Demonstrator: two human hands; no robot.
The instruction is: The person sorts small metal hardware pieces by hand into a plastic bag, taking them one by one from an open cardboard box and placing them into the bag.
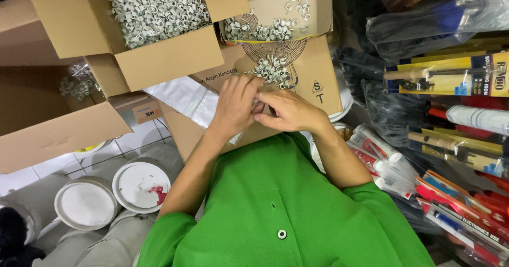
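White plastic cable clips (271, 70), heaped loose on a flat brown carton (313, 81) just beyond the grip and serving as a low counter. Left hand (237, 107) and right hand (289, 112) brought together at the near edge of that heap, fingertips meeting over a clear plastic bag (185, 98). Left grip curled, fingers (245, 87) bent down onto the bag edge; whether anything was pinched could not be told. Right grip pressed together thumb to forefinger (263, 117), apparently on something small hidden between the two hands; contents not resolvable. Heap probably kept close ahead of the grip so that clips stayed within fingertip reach.

Further clips in an open cardboard box (159, 34) up and to the left of the grip, flaps folded out; more scattered on a tilted carton flap (275, 12) directly above the heap. Round white lidded tubs (140, 185) down and to the left of the grip, on the tiled floor. Packaged tools and tubes (456, 118) stacked well off to the right of the grip. Green buttoned shirt (281, 208) below the grip.
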